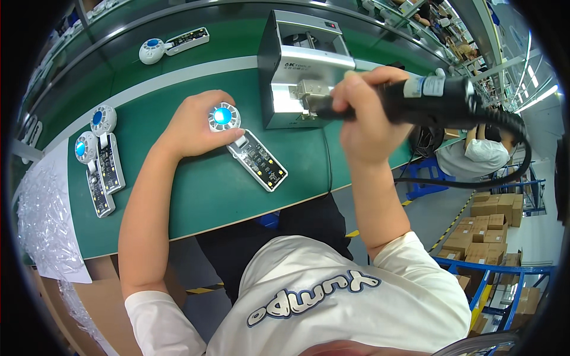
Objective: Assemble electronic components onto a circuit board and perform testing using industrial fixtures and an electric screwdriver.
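Note:
My left hand (198, 126) is closed around the round head of a white handheld device (259, 161), fingers behind and thumb along its lower rim. The head has a bright blue disc; the device's handle lies toward me, its circuit board exposed. In my right hand (375, 121) is a black electric screwdriver (440, 102), held roughly level with its tip pointing left. That tip is at the metal block on the front of a grey screw feeder (275, 66); whether they touch I cannot tell. A thick black cord trails from the screwdriver's back end.
Two similar devices (108, 159) lie side by side at the left of the green bench (196, 204). Another device (185, 40) lies beyond the pale strip. Clear plastic parts (47, 207) pile up at the left edge. A blue stool (428, 178) stands right of the bench.

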Demonstrator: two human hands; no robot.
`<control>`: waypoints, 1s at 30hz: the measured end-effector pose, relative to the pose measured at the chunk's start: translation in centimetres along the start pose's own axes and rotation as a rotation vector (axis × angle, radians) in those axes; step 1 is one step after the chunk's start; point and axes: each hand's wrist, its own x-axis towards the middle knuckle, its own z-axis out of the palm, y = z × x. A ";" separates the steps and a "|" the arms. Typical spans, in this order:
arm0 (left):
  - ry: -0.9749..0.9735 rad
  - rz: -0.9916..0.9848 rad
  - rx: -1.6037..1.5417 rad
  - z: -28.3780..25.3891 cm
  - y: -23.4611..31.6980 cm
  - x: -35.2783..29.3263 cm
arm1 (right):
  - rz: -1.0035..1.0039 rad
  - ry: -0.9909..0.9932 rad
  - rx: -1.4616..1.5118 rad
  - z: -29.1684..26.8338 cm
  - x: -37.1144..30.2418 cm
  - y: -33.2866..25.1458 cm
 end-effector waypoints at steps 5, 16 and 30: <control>0.017 0.014 0.004 -0.1 -0.5 -0.1 | 0.180 -0.091 0.205 1.0 -2.4 -0.7; 0.031 0.070 0.020 0.3 -1.2 -0.1 | 0.133 -0.260 0.403 4.5 -4.9 1.1; 0.018 0.064 0.022 0.3 -1.4 0.5 | 0.204 -0.348 0.246 5.6 -4.8 0.8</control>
